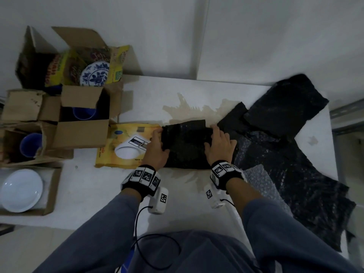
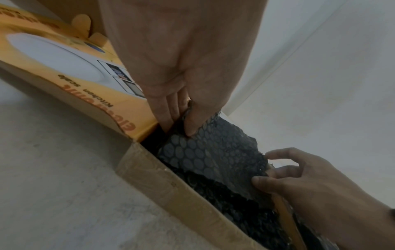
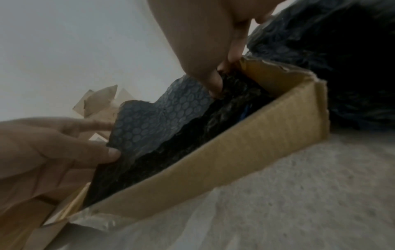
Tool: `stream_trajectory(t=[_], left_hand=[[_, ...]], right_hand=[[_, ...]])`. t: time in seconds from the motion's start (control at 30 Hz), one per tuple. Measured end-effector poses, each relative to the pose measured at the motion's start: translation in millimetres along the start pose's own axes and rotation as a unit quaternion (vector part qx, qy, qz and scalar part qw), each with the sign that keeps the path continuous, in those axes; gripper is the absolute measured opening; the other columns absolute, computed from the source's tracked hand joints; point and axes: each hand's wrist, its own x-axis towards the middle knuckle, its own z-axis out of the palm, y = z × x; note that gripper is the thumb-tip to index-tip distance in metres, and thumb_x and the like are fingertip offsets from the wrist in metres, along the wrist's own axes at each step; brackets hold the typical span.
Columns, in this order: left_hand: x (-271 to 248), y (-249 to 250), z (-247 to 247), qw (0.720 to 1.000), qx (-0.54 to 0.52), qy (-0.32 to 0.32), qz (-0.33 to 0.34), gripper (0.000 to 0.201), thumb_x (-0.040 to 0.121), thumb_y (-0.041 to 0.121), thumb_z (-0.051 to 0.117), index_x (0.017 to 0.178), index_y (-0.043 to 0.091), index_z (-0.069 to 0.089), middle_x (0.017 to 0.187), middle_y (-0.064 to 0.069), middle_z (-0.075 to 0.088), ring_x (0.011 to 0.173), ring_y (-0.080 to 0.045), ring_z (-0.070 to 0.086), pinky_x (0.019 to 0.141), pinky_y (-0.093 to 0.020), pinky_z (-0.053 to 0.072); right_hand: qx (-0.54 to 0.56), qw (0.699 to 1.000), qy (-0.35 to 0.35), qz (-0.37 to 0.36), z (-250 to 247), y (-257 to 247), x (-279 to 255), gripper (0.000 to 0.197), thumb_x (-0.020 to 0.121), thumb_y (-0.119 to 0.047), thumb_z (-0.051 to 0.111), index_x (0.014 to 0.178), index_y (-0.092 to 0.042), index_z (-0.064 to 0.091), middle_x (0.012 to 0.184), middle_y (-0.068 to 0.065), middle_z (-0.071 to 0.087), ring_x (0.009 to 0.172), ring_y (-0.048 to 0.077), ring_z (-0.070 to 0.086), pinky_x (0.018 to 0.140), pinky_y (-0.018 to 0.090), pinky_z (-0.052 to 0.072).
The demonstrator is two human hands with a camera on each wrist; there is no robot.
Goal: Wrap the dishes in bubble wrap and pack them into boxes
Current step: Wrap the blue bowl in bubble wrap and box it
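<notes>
A sheet of black bubble wrap (image 1: 186, 143) lies over the open top of a cardboard box (image 2: 171, 182) whose yellow kitchen-scale flap (image 1: 126, 146) is folded out to the left. My left hand (image 1: 158, 139) pinches the sheet's left edge between thumb and fingers (image 2: 186, 121). My right hand (image 1: 215, 135) pinches the right edge (image 3: 215, 84). More black wrap fills the box below the sheet, and a sliver of something blue (image 3: 245, 111) shows inside. I cannot see what dish is in there.
Open cartons stand at the left, holding a blue-and-white plate (image 1: 94, 73), two blue cups (image 1: 83, 113) (image 1: 31, 144) and a white plate (image 1: 21, 190). A heap of black bubble wrap (image 1: 285, 115) and a clear piece (image 1: 260, 180) cover the table's right side.
</notes>
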Motion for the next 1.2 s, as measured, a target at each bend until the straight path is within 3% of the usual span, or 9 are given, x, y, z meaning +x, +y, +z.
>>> stream_trajectory(t=[0.27,0.33,0.4,0.5,0.57,0.63,0.73,0.97,1.2], left_hand=[[0.7,-1.1,3.6,0.999,0.024,0.009,0.038,0.086,0.081,-0.004,0.069,0.145,0.032,0.025,0.109,-0.006,0.059,0.098,-0.025,0.061,0.089,-0.046,0.054],[-2.9,3.0,4.3,0.989,0.105,0.048,0.094,0.085,0.076,-0.001,0.073,0.144,0.028,0.029,0.125,-0.007,0.048,0.112,-0.025,0.052,0.093,-0.042,0.052],[-6.2,8.1,2.7,0.953,0.229,0.078,0.180,0.078,0.070,0.008,0.078,0.138,0.022,0.042,0.129,-0.009,0.042,0.119,-0.028,0.045,0.092,-0.044,0.050],[-4.9,14.0,-0.7,0.915,0.301,0.038,0.264,0.069,0.067,0.017,0.082,0.130,0.018,0.054,0.131,-0.010,0.045,0.121,-0.030,0.046,0.094,-0.046,0.048],[-0.5,15.9,-1.8,0.902,0.344,-0.018,0.261,0.075,0.066,0.022,0.084,0.134,0.018,0.052,0.136,-0.010,0.043,0.124,-0.030,0.045,0.096,-0.045,0.046],[4.9,15.8,-2.0,0.889,0.382,-0.061,0.244,0.086,0.064,0.027,0.086,0.139,0.018,0.046,0.141,-0.011,0.039,0.128,-0.032,0.043,0.100,-0.045,0.044],[11.2,12.2,-1.6,0.878,0.405,-0.093,0.237,0.097,0.061,0.030,0.088,0.144,0.016,0.039,0.145,-0.013,0.034,0.130,-0.033,0.042,0.101,-0.045,0.044],[20.0,5.4,2.7,0.863,0.439,-0.122,0.218,0.121,0.059,0.038,0.090,0.155,0.016,0.018,0.150,-0.012,0.028,0.131,-0.031,0.041,0.102,-0.044,0.042],[23.5,14.2,5.5,0.843,0.485,-0.118,0.202,0.126,0.059,0.042,0.087,0.156,0.014,0.011,0.147,-0.010,0.028,0.130,-0.031,0.034,0.104,-0.046,0.036]], right_hand=[[0.051,0.998,-0.009,0.019,-7.7,4.8,4.0,0.051,0.072,-0.018,0.067,0.118,-0.024,0.045,0.081,-0.003,0.062,0.088,0.027,0.057,0.083,0.041,0.036],[0.052,0.998,-0.016,0.015,-12.2,6.3,2.1,0.054,0.071,-0.017,0.066,0.121,-0.023,0.044,0.087,0.000,0.062,0.092,0.028,0.057,0.084,0.043,0.038],[0.042,0.999,0.004,0.003,-16.5,8.8,1.7,0.060,0.069,-0.019,0.066,0.125,-0.021,0.045,0.104,0.003,0.059,0.100,0.029,0.054,0.085,0.044,0.039],[0.022,0.993,0.064,-0.092,-24.0,10.6,2.5,0.062,0.064,-0.021,0.066,0.123,-0.019,0.050,0.115,0.006,0.050,0.105,0.028,0.049,0.087,0.042,0.040],[-0.003,0.980,0.031,-0.199,-26.9,10.5,2.6,0.065,0.062,-0.018,0.068,0.125,-0.020,0.052,0.122,0.006,0.048,0.112,0.028,0.048,0.093,0.041,0.038],[-0.064,0.963,-0.060,-0.254,-26.8,10.2,1.8,0.080,0.063,-0.020,0.073,0.137,-0.021,0.044,0.139,0.008,0.040,0.127,0.031,0.041,0.105,0.043,0.033],[-0.136,0.950,-0.148,-0.241,-22.2,11.4,1.6,0.100,0.066,-0.027,0.078,0.150,-0.019,0.026,0.154,0.010,0.024,0.138,0.030,0.030,0.112,0.044,0.026],[-0.195,0.938,-0.176,-0.225,-17.5,14.8,2.2,0.112,0.071,-0.033,0.078,0.155,-0.013,0.008,0.158,0.013,0.013,0.141,0.031,0.025,0.117,0.046,0.020],[-0.232,0.938,-0.181,-0.181,-19.7,16.2,2.2,0.115,0.067,-0.035,0.078,0.153,-0.007,0.008,0.147,0.012,0.029,0.134,0.030,0.030,0.110,0.055,0.022]])
